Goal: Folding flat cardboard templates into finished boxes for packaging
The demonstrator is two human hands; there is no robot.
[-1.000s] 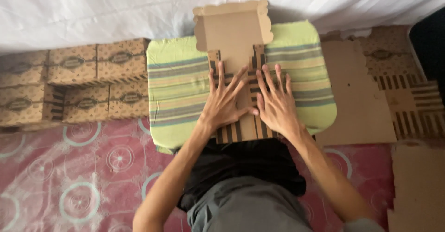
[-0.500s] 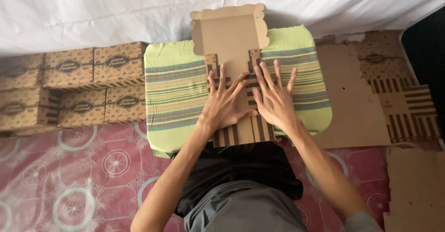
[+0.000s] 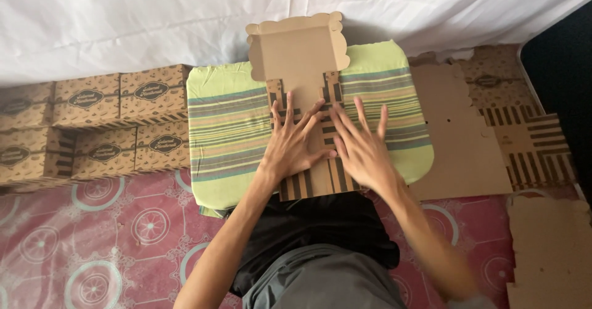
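A flat brown cardboard box blank [image 3: 300, 62] with scalloped far edges and striped side flaps lies on a green striped cushion [image 3: 229, 130]. My left hand [image 3: 292, 145] rests palm down on the blank's middle, fingers spread. Beside it my right hand [image 3: 361, 148] also lies flat with spread fingers, over the blank's right striped flap. Neither hand grips anything. The blank's near end sticks out from under my wrists toward my lap.
Several folded brown printed boxes [image 3: 98, 124] are stacked in rows to the left. More flat cardboard blanks [image 3: 487, 130] lie to the right, another at the lower right [image 3: 549, 253]. A white sheet [image 3: 123, 19] hangs behind; a pink patterned mat [image 3: 92, 241] covers the floor.
Both hands stay flat on the blank; the right hand has slid slightly down and to the right and its fingers spread wider. The view shifted a little.
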